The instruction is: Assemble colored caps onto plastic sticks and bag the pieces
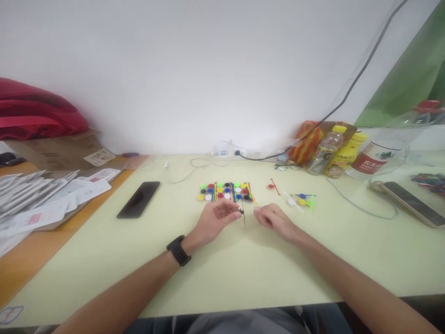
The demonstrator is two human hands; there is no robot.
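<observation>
My left hand (219, 216), with a black watch on its wrist, pinches a small black plastic piece with a thin stem (244, 214) between thumb and forefinger. To the right of it, my right hand (273, 218) is closed, fingers curled and fingertips pressed together; whether anything is in them is hidden. Just beyond my hands lie rows of coloured round discs (227, 190) with thin coloured sticks (232, 191) between them. A red disc on a stick (273, 186) lies alone farther right. Beside it is a loose group of white, blue, yellow and green discs on sticks (301, 201).
A black phone (138, 200) lies to the left, another phone (413, 203) to the right. Bottles (375, 157) and a red-yellow bag (306, 141) stand at the back right. White packets (45, 199) and a cardboard box (59, 150) are on the left. Cables (361, 208) cross the table.
</observation>
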